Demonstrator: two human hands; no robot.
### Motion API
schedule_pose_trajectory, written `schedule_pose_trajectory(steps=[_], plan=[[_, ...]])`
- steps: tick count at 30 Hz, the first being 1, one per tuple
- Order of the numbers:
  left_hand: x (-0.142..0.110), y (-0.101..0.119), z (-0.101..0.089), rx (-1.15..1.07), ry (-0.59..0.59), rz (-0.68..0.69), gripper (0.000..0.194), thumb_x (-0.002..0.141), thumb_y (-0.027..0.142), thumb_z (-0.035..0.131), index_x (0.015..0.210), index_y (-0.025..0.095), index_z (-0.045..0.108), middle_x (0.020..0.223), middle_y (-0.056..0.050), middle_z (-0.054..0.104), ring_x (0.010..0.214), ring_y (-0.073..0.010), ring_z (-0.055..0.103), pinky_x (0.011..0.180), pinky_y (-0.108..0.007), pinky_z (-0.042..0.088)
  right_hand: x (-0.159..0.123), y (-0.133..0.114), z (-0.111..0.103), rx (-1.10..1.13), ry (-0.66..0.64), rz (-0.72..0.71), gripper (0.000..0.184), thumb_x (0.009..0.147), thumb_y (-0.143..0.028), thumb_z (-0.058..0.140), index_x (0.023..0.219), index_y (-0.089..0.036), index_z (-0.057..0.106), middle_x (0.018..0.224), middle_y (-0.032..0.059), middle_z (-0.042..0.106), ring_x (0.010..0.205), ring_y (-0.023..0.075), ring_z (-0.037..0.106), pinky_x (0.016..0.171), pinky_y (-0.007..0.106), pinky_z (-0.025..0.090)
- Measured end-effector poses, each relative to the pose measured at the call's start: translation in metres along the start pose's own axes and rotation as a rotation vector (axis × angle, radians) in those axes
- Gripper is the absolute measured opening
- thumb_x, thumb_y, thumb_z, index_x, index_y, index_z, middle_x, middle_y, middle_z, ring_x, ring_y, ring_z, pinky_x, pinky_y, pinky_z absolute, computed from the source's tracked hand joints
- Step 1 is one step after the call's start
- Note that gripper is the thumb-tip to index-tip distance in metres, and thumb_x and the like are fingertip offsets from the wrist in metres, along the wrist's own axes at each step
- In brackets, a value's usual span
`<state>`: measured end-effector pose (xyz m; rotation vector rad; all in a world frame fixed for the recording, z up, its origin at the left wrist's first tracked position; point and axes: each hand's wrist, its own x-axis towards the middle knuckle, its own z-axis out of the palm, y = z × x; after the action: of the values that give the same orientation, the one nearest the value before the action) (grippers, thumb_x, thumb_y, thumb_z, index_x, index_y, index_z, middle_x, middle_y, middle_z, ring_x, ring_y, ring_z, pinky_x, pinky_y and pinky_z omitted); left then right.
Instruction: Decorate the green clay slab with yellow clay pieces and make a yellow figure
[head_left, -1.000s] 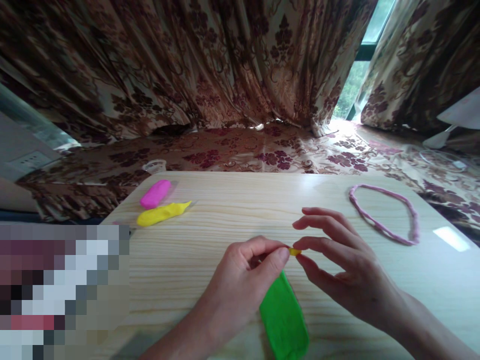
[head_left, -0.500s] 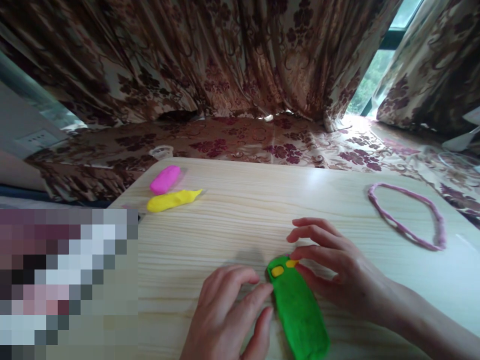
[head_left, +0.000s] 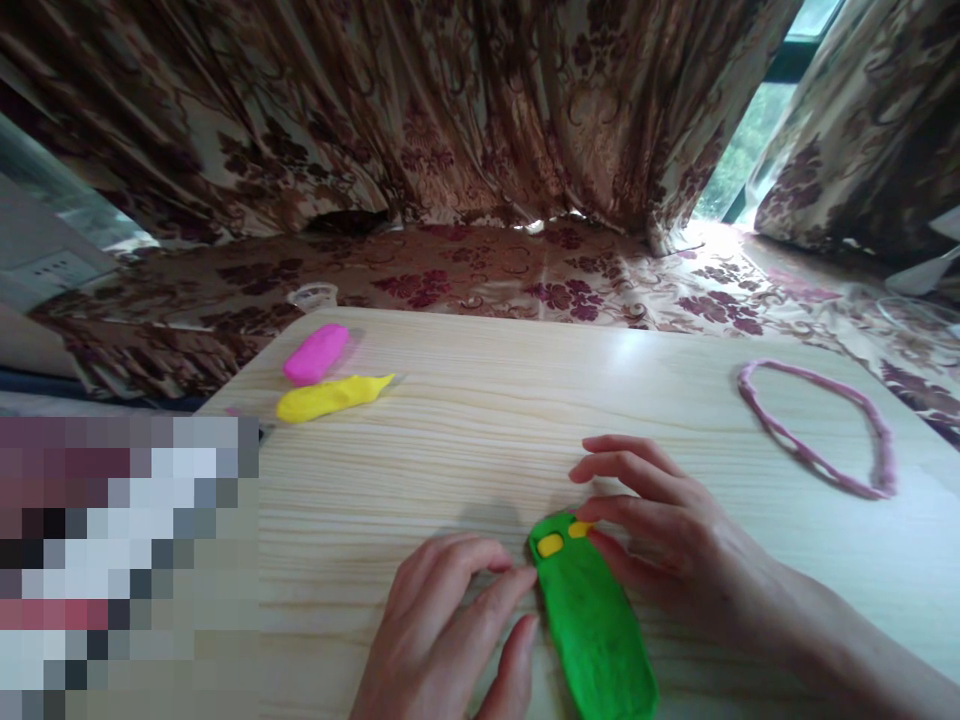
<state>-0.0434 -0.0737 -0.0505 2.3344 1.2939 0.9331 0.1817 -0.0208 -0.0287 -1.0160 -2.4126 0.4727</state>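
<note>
A flat, long slab of green modelling clay (head_left: 596, 630) lies on the table in front of me, its lower end cut off by the frame. Near its far end sit two small yellow clay pieces; the left piece (head_left: 550, 545) is fully visible. My right hand (head_left: 667, 530) pinches the right yellow piece (head_left: 579, 529) between thumb and index finger, the other fingers raised and spread. My left hand (head_left: 457, 620) rests at the slab's left edge, fingers apart and holding nothing. Its index fingertip appears to touch the green edge.
A pink clay block (head_left: 317, 354) and a yellow clay piece with a pointed end (head_left: 334, 397) lie at the table's far left. A pinkish-purple ring (head_left: 817, 455) lies on the right. Beyond the table (head_left: 480, 420) stands a clear plastic container (head_left: 313, 296) on patterned cloth.
The view has shifted slightly, so most things appear a little further left. My hands stay nearly the same against the green slab, the right still at the yellow piece.
</note>
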Motion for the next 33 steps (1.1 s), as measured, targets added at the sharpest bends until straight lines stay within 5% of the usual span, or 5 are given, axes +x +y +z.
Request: schedule_pose_trajectory(steps=[33], plan=[[0.0031,-0.0032,-0.0044,0.049,-0.033,0.047,0.028,0.076,0.008,0.057,0.103,0.017,0.059,0.096,-0.007,0.058,0.091,-0.0193,0.054,0.081,-0.033,0.048,0.0001,-0.0022,-0.0005,0.007,-0.018,0.009,0.02,0.079,-0.011,0.057,0.096,-0.018,0.065,0.112,0.0092,0.057,0.12,0.0246,0.04,0.093,0.039,0.045]])
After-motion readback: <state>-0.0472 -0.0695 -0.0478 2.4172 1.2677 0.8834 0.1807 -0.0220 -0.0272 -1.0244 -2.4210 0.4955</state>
